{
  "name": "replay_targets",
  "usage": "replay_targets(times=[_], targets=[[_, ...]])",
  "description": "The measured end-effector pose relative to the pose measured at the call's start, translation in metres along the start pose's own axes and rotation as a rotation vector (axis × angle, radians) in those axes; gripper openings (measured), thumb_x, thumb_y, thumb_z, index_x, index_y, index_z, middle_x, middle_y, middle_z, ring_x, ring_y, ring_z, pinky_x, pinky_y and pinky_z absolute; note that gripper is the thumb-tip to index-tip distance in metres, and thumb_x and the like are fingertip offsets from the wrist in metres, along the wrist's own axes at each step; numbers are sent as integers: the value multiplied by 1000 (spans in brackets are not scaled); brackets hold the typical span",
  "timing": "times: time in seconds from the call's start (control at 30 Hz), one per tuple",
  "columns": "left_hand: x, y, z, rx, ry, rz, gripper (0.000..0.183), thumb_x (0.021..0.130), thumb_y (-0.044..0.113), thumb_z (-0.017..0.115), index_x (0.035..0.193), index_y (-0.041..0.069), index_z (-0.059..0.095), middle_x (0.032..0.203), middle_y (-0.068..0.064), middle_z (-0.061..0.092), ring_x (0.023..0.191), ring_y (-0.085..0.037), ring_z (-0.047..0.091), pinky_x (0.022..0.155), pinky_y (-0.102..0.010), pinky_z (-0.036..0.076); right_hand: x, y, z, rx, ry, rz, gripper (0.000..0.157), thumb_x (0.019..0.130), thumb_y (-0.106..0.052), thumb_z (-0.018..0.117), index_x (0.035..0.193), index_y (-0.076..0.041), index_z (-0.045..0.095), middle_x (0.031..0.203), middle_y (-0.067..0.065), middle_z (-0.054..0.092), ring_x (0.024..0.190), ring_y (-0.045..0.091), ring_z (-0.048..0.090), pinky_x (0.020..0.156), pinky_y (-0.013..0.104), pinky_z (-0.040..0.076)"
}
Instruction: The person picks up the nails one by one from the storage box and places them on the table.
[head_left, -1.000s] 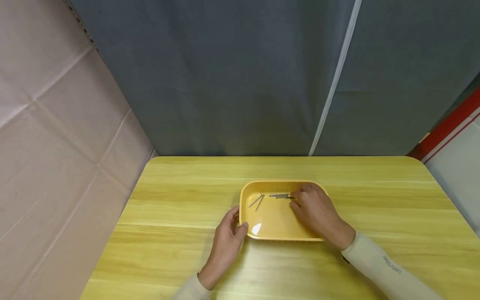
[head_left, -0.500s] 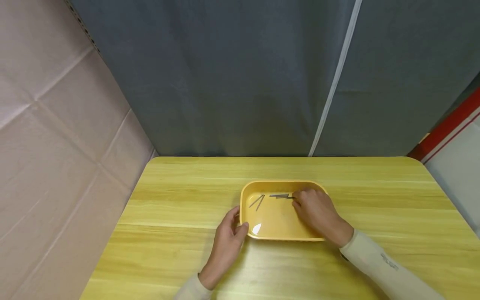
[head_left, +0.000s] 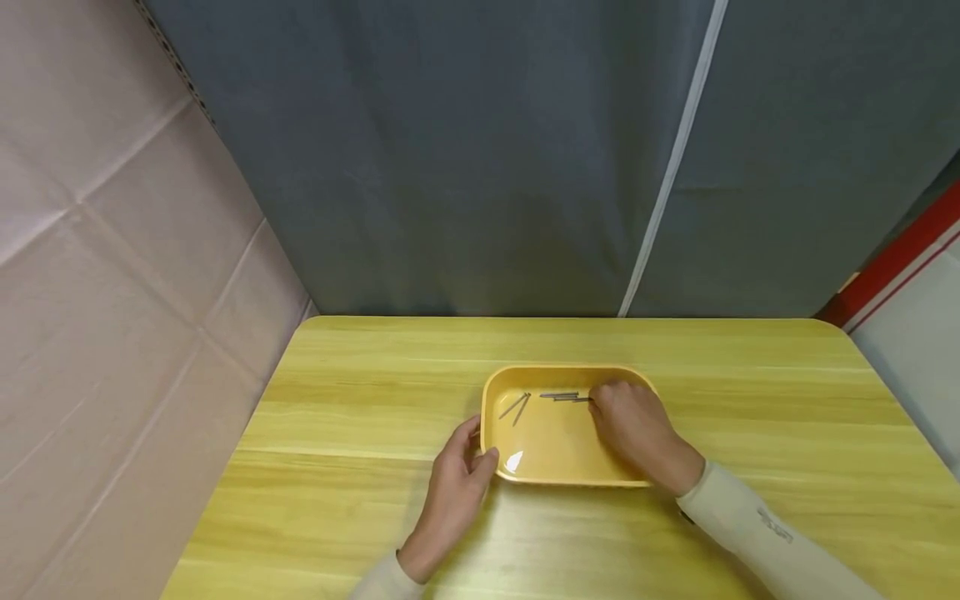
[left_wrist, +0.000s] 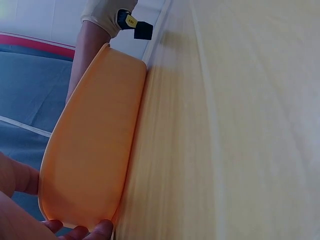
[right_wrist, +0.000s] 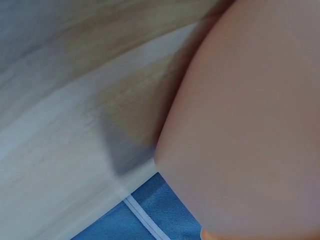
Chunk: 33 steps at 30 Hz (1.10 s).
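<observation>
Tray end is being gripped by the left hand (head_left: pixel 453 479), thumb and fingers closed round the wall of a yellow-orange rounded plastic tray (head_left: pixel 555 454) that's being held on the wood-grain counter (head_left: pixel 337 417). Inside, one thin grey metal nail (head_left: pixel 581 400) is being pinched by the curled right hand (head_left: pixel 630 421), with more nails (head_left: pixel 558 395) lying beside it.

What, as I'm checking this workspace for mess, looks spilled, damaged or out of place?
Nothing looks spilled or damaged. The one slight oddity: two nails at the left of the yellow tray lie splayed in a V, while the other visible nails lie roughly parallel near the right hand.
</observation>
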<state>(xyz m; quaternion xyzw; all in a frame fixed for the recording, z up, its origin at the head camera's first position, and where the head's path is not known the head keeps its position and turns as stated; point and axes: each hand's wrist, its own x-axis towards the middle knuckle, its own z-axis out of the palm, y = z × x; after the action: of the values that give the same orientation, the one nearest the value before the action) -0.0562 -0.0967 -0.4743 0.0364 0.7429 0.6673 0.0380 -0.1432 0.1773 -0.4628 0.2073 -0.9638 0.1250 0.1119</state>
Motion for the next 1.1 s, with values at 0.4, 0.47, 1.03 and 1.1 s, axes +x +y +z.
replay_targets(times=[0.4, 0.47, 1.03, 1.1], targets=[[0, 1, 1, 15, 2, 0, 58, 108, 1, 61, 161, -11, 40, 147, -33, 59, 118, -41, 74, 98, -29, 63, -4, 2, -2, -111, 20, -14, 28, 83, 19, 67, 69, -5, 61, 64, 9, 58, 54, 28, 61, 46, 47, 56], [0, 0, 2, 14, 1, 2, 58, 108, 1, 61, 161, -11, 40, 147, -33, 59, 118, -41, 74, 98, -29, 63, -4, 3, -2, -117, 22, -14, 28, 84, 19, 66, 69, -4, 62, 64, 9, 58, 55, 29, 62, 46, 48, 57], [-1, 1, 2, 10, -2, -3, 58, 109, 1, 61, 161, -11, 40, 149, -33, 58, 119, -41, 74, 98, -29, 62, -3, 4, -4, -138, 49, -45, 30, 82, 17, 67, 66, -7, 63, 67, 9, 54, 58, 32, 61, 42, 49, 54], [-2, 1, 2, 7, -4, -2, 58, 109, 2, 61, 161, -11, 40, 149, -33, 58, 120, -41, 74, 99, -29, 62, -3, 3, -4, -140, 45, -51, 29, 81, 18, 68, 67, -7, 64, 68, 9, 53, 60, 32, 60, 43, 48, 54]])
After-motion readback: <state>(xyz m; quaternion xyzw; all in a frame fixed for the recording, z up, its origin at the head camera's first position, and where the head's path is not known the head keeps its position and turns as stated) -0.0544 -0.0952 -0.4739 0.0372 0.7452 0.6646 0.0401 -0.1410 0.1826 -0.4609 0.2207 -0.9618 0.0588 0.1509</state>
